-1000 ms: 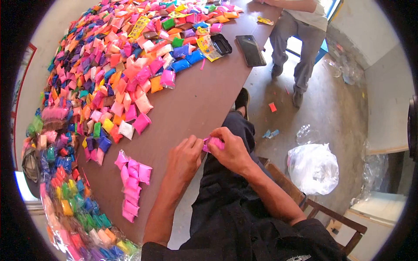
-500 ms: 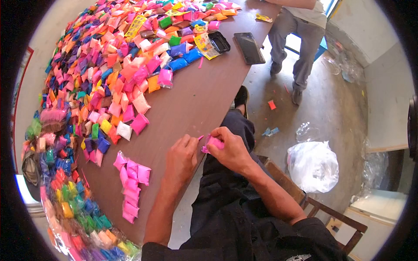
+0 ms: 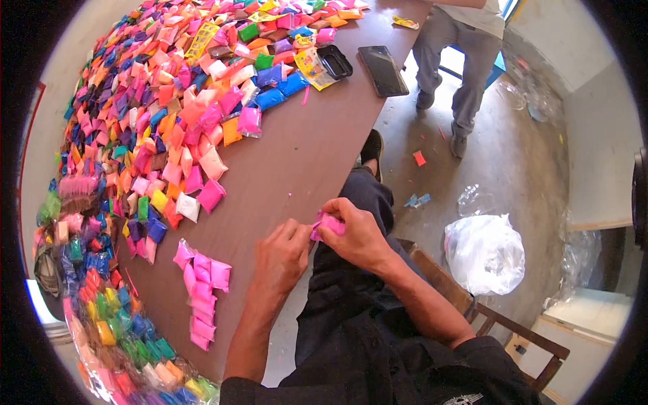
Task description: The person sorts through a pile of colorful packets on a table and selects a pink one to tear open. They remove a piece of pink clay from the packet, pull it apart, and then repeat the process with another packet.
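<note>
A small pink packet [image 3: 329,227] is pinched between the thumb and fingers of my right hand [image 3: 359,237], above my lap at the table edge. My left hand [image 3: 283,251] is closed, with its fingertips beside the packet's left end; whatever they pinch is hidden. On the table, left of my left forearm, several pink packets [image 3: 202,290] lie together in a short column.
A large heap of colourful packets [image 3: 148,121] covers the table's far left side. A black phone-like slab [image 3: 383,71] and a black tray [image 3: 335,62] lie near the far edge. Another person's legs [image 3: 466,74] stand beyond. A white plastic bag [image 3: 484,254] rests on the floor.
My left hand has turned slightly and its fingertips are now closer to the packet. The pink strip seen at its fingertips no longer shows. The view has shifted slightly.
</note>
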`<action>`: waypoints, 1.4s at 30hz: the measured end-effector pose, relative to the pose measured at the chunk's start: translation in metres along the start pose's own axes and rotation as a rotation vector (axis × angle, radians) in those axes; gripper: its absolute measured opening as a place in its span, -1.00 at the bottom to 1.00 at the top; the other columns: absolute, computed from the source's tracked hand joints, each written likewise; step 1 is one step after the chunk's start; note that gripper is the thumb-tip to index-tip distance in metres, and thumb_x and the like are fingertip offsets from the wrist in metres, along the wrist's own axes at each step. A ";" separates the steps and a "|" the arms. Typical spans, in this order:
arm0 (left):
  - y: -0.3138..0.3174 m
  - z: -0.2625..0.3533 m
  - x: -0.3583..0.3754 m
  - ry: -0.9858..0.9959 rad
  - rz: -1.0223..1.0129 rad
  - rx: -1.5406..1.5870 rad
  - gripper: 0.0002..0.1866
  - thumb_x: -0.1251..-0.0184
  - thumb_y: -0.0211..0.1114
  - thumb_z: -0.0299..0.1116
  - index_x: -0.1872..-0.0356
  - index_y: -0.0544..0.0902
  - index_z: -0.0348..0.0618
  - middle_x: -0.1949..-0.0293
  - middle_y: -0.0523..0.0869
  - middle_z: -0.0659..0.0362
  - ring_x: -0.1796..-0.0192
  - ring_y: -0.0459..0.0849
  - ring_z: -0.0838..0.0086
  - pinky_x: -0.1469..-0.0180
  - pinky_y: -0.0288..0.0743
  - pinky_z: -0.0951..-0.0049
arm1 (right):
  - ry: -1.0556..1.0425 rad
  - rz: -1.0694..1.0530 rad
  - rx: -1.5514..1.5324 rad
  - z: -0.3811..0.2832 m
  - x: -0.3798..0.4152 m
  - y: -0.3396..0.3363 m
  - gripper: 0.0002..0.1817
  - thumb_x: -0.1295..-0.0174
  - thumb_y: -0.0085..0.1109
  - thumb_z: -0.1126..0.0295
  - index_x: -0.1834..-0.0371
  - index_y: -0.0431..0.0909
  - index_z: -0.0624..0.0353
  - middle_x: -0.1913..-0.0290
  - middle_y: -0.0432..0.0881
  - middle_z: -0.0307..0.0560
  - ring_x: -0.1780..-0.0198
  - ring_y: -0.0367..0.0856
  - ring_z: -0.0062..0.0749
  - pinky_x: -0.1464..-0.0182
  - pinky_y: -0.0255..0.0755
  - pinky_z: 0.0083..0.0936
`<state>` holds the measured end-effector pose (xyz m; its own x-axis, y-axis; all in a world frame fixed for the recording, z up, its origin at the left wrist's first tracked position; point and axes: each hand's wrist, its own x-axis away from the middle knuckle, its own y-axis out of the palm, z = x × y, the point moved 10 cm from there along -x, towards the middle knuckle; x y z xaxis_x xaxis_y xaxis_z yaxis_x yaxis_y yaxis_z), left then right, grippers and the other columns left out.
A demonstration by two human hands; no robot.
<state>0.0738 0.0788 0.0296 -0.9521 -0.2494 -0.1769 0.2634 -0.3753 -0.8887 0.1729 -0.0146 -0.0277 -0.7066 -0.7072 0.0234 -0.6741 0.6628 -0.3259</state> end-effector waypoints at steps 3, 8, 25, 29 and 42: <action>0.000 -0.005 0.000 -0.032 0.018 0.070 -0.88 -0.38 0.39 -0.47 0.11 0.75 -0.15 0.27 0.69 0.02 0.23 0.76 0.04 0.21 0.61 0.11 | 0.015 -0.001 0.000 0.001 0.001 0.000 -0.60 -0.29 0.41 0.41 -0.14 0.57 0.33 0.09 0.80 0.20 0.03 0.85 -0.11 -0.06 0.66 -0.33; -0.012 -0.017 0.011 -0.096 0.044 0.053 -0.89 -0.37 0.42 -0.46 0.13 0.76 -0.15 0.25 0.71 0.02 0.23 0.76 0.04 0.21 0.61 0.13 | 0.026 0.002 -0.010 0.003 -0.001 0.001 -0.58 -0.28 0.41 0.40 -0.15 0.57 0.33 0.09 0.80 0.19 0.02 0.84 -0.11 -0.07 0.66 -0.33; 0.003 0.000 -0.008 0.010 0.014 -0.004 -0.90 -0.36 0.37 -0.45 0.15 0.68 -0.11 0.27 0.63 0.11 0.18 0.75 0.15 0.24 0.61 0.12 | -0.006 -0.045 -0.002 0.000 -0.001 0.002 -0.60 -0.30 0.40 0.41 -0.15 0.55 0.33 0.06 0.79 0.23 -0.02 0.83 -0.02 -0.09 0.65 -0.29; 0.007 0.005 -0.013 0.038 0.007 -0.067 -0.89 -0.33 0.36 -0.48 0.17 0.64 -0.13 0.30 0.59 0.09 0.21 0.74 0.13 0.26 0.60 0.10 | -0.011 -0.043 -0.004 -0.001 -0.001 0.002 -0.64 -0.29 0.36 0.39 -0.11 0.56 0.25 0.06 0.78 0.28 -0.04 0.77 0.21 -0.08 0.66 -0.09; -0.006 -0.013 0.003 -0.100 0.135 0.024 -0.91 -0.38 0.40 -0.46 0.16 0.71 -0.17 0.27 0.68 -0.01 0.26 0.75 0.00 0.27 0.58 0.06 | 0.009 -0.039 0.000 -0.002 0.001 -0.001 -0.54 -0.28 0.39 0.37 -0.20 0.51 0.24 0.10 0.78 0.29 0.01 0.79 0.17 -0.05 0.66 -0.12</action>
<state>0.0672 0.0923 0.0289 -0.8881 -0.3859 -0.2496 0.3922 -0.3532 -0.8494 0.1724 -0.0150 -0.0251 -0.6818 -0.7302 0.0446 -0.7011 0.6348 -0.3249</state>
